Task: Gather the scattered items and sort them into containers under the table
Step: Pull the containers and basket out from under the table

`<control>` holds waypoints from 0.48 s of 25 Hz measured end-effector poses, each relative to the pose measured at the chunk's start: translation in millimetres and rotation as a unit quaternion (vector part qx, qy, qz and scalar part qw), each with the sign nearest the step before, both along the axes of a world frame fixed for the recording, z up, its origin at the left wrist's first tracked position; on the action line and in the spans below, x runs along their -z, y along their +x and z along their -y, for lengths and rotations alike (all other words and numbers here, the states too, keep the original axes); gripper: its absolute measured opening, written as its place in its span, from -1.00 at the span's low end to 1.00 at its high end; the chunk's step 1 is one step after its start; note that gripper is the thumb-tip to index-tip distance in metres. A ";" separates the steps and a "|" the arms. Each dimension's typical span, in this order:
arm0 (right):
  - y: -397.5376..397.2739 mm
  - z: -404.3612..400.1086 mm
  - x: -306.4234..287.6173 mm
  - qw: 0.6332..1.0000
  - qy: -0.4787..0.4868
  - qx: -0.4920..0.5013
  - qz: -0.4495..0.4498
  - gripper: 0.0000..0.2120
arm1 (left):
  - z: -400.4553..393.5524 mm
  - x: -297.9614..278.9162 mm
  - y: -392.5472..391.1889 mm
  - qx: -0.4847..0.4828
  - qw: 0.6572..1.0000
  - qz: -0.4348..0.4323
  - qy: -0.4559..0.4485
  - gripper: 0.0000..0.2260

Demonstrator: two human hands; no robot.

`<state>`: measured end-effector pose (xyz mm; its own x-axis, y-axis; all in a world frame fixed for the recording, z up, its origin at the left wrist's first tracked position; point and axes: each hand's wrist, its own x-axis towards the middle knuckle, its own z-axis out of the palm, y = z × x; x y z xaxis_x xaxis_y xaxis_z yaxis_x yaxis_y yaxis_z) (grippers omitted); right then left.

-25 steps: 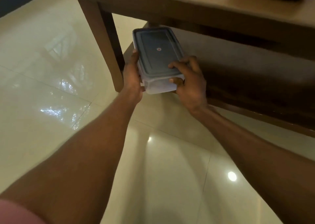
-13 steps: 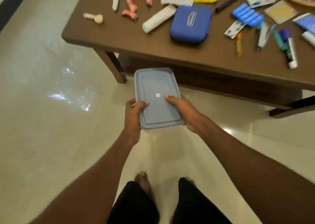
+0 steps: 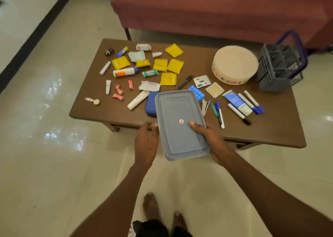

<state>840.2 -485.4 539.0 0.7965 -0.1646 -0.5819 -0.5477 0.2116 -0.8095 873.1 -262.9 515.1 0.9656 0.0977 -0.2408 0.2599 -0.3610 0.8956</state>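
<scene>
I hold a grey-lidded plastic box point(image 3: 180, 123) over the near edge of the brown low table point(image 3: 270, 128). My left hand point(image 3: 146, 143) grips its left side, and my right hand point(image 3: 210, 139) holds its right side with the thumb on the lid. Scattered on the table are yellow sachets point(image 3: 168, 65), tubes point(image 3: 137, 102), pill strips point(image 3: 214, 89), markers point(image 3: 237, 111), pens point(image 3: 219, 113) and a blue pouch point(image 3: 151, 104), partly hidden by the box.
A round cream tin point(image 3: 234, 64) and a grey basket with a purple handle point(image 3: 281, 65) stand at the table's right end. A maroon sofa point(image 3: 216, 7) runs behind the table. Glossy tiled floor point(image 3: 45, 146) surrounds it; my bare feet point(image 3: 162, 211) are below.
I have pulled the box out from under the table and lifted it above the tabletop's front edge. My view has risen from floor level to standing height.
</scene>
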 end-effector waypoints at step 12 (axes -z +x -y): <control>306.2 107.3 10.0 0.983 -0.133 0.115 0.045 -0.62 | 70.7 47.9 200.4 0.229 0.884 0.009 0.408 -0.32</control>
